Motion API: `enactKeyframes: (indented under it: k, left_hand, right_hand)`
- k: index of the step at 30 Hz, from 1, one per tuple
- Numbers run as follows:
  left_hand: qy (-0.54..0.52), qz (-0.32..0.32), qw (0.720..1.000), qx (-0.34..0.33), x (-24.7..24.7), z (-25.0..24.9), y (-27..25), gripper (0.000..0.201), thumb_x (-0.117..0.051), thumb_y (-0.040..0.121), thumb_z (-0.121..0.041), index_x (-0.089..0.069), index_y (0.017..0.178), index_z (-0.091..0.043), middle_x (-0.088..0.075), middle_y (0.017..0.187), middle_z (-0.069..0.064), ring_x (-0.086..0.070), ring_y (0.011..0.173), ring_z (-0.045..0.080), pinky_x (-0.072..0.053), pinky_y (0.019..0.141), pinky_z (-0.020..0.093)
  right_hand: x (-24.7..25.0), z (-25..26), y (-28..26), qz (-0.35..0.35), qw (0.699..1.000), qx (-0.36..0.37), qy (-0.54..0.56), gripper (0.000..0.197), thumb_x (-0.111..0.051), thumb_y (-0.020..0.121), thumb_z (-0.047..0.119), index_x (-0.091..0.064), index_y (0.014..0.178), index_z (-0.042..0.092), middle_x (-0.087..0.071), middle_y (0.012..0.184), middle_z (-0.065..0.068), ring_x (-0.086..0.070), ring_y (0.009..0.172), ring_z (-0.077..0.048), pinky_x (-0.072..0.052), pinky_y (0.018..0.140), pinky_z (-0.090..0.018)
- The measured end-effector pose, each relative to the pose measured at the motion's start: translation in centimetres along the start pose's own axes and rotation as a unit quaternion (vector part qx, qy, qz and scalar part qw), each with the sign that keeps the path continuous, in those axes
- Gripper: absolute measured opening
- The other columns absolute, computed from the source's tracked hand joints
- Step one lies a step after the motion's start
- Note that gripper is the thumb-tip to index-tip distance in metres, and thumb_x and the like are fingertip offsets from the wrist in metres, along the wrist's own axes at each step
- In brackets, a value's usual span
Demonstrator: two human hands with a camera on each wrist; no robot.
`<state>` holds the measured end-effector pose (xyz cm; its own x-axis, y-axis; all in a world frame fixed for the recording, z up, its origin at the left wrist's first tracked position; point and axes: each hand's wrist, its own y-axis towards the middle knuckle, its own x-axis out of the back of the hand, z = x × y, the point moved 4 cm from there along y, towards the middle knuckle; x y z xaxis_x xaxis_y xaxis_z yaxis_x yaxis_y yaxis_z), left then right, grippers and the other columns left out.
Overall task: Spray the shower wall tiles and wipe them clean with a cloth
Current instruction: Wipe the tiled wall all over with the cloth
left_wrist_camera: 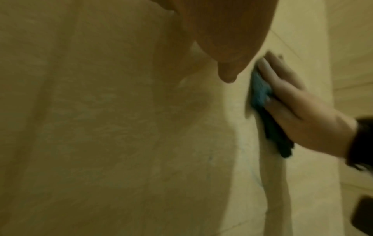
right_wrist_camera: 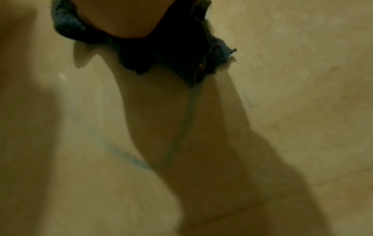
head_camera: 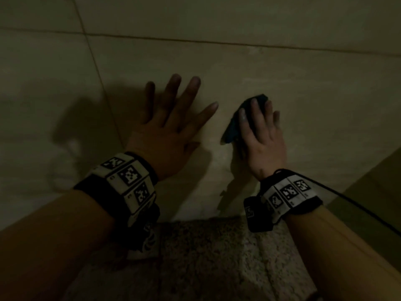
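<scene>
Beige shower wall tiles point(head_camera: 282, 68) fill the head view. My left hand point(head_camera: 171, 118) lies flat on the wall with its fingers spread and holds nothing. Just to its right, my right hand point(head_camera: 262, 135) presses a dark blue cloth point(head_camera: 233, 124) against the tile with straight fingers. From the left wrist view the cloth point(left_wrist_camera: 260, 94) shows bunched under that right hand point(left_wrist_camera: 292, 102). The right wrist view looks up at the cloth point(right_wrist_camera: 173, 51) under the palm; a thin bluish streak point(right_wrist_camera: 187, 118) runs down the wet tile point(right_wrist_camera: 302, 79) below it. No spray bottle is in view.
A speckled stone ledge or floor point(head_camera: 206, 257) lies below the wall between my forearms. Grout lines point(head_camera: 93, 53) cross the tiles at upper left. A cable point(head_camera: 355, 203) trails from the right wristband. Another wall face point(head_camera: 377, 183) meets this one at the right.
</scene>
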<state>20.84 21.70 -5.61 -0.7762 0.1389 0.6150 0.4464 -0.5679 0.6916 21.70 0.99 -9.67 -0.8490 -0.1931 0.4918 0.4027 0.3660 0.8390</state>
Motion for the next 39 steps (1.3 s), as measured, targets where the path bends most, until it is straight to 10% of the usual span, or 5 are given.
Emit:
enactKeyframes:
  k: [12, 39]
  left_hand:
    - [0.049, 0.073, 0.996, -0.004, -2.3, -1.2, 1.4, 0.125, -0.067, 0.065, -0.064, 0.019, 0.148, -0.027, 0.038, 0.148, 0.007, 0.037, 0.134, 0.032, 0.026, 0.105, 0.053]
    - [0.041, 0.08, 0.996, 0.002, -1.8, -1.9, 1.4, 0.122, -0.073, 0.064, -0.055, 0.008, 0.151, -0.025, 0.036, 0.149, 0.008, 0.036, 0.134, 0.034, 0.024, 0.105, 0.055]
  right_hand:
    - [-2.5, 2.3, -3.9, -0.03, 0.994, -0.098, 0.048, 0.061, -0.029, 0.101, 0.033, 0.006, 0.15, 0.022, 0.018, 0.156, 0.007, 0.014, 0.144, -0.02, 0.001, 0.118, -0.04]
    - [-3.9, 4.7, -7.0, -0.003, 0.983, -0.17, 0.076, 0.071, -0.037, 0.095, 0.022, 0.008, 0.15, 0.023, 0.016, 0.157, 0.004, 0.016, 0.144, -0.023, 0.001, 0.117, -0.045]
